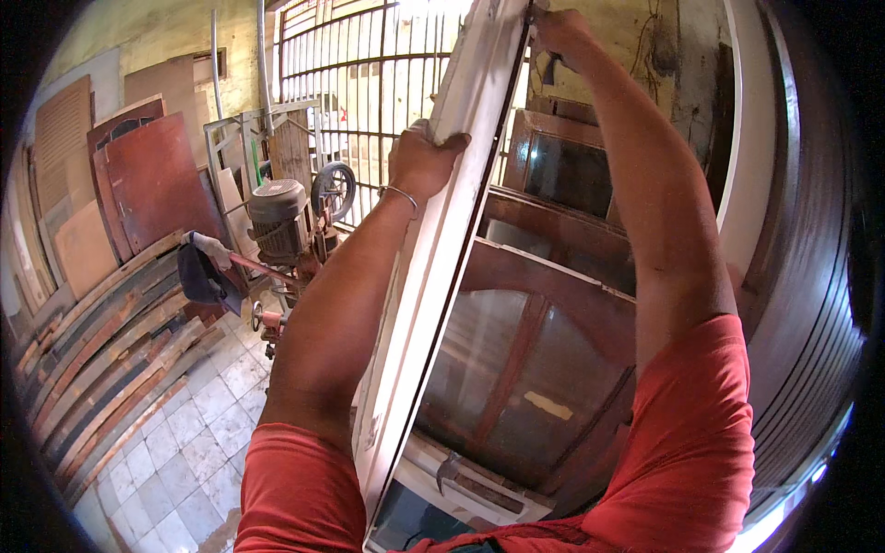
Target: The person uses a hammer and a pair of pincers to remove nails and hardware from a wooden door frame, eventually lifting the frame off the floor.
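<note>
A long white-painted door or window frame (433,240) stands tilted in front of me, running from the lower middle to the top edge. Its paint looks worn, and a dark strip follows its right edge. My left hand (424,158) is closed over the frame's left side, thumb lying across the white face. Higher up, my right hand (562,39) is closed against the frame's right edge near the top. A small dark piece (550,69) shows just below that hand; whether it is held is unclear. The right fingertips are partly hidden.
Brown glazed door panels (525,359) lean behind the frame to the right. At left stand a motor-driven machine (278,221), a dark wheel (334,191), stacked wooden strips (111,369) and a reddish-brown board (161,184). A barred gate (369,92) closes the back.
</note>
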A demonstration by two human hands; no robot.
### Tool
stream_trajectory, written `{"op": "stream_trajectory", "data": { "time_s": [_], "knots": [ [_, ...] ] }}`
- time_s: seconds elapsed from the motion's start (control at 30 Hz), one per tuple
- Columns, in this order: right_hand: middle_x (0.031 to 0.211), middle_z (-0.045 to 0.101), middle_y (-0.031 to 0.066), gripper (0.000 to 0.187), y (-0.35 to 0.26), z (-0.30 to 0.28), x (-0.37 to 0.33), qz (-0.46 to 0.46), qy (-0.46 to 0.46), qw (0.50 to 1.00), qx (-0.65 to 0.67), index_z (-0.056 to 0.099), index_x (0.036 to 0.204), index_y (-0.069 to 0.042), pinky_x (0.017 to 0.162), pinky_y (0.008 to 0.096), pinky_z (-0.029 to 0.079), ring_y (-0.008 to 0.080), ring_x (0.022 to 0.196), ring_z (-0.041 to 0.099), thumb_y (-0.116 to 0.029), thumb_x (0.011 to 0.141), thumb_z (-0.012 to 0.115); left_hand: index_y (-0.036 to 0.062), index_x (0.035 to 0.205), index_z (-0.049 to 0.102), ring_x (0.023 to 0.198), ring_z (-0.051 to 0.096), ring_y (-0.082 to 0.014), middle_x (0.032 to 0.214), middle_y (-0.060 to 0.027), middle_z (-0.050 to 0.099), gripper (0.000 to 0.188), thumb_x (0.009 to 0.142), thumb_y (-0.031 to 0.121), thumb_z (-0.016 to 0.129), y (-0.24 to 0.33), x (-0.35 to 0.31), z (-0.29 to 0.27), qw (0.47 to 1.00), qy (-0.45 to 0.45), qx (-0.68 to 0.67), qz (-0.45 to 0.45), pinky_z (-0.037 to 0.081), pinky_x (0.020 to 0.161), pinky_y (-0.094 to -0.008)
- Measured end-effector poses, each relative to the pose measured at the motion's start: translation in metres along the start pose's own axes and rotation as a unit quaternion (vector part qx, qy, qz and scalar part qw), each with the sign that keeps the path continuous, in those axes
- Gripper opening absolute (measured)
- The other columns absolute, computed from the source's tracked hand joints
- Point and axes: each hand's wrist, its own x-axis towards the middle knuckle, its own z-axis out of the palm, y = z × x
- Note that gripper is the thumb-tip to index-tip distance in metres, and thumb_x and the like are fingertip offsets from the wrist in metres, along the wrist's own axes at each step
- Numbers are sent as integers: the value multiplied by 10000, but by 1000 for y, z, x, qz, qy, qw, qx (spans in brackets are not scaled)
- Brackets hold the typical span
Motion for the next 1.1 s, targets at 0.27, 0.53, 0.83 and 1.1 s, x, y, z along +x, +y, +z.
{"op": "stream_trajectory", "data": {
  "time_s": [0.27, 0.53, 0.83, 1.1],
  "knots": [
    [681, 641, 128, 536, 110, 0, -23, -121, 99, 986, 65, 677, 900, 28, 583, 392, 504, 204, 608, 633, -507, 861, 675, -7, 905, 677, 663, 662, -232, 745, -135, 698, 398, 778, 355, 781, 0, 4, -2, 998, 7, 57, 16, 520, 658, -371],
    [1327, 564, 189, 598, 239, -19, -87, 222, 97, 960, -143, 582, 1310, -87, 1044, 431, 393, 345, 1244, 528, -555, 968, 431, -23, 948, 666, 600, 578, -190, 670, -88, 631, 436, 817, 384, 752, -1, -1, -10, 992, 35, 107, 56, 474, 608, -365],
    [1194, 648, 191, 763, 302, -8, -141, 59, 271, 934, -226, 543, 1322, -1, 1006, 441, 418, 334, 1144, 598, -609, 862, 584, -14, 966, 678, 577, 612, -175, 671, -107, 660, 479, 805, 430, 762, -32, 21, 28, 990, 43, 137, 6, 494, 575, -321],
    [1137, 655, 247, 605, 150, 5, -131, -85, 234, 957, 148, 585, 1254, 15, 1000, 468, 413, 422, 1160, 561, -473, 896, 606, -105, 936, 648, 709, 551, -201, 722, -112, 606, 596, 821, 477, 704, -36, 27, 19, 976, 74, 203, 12, 474, 708, -369]
  ]
}}
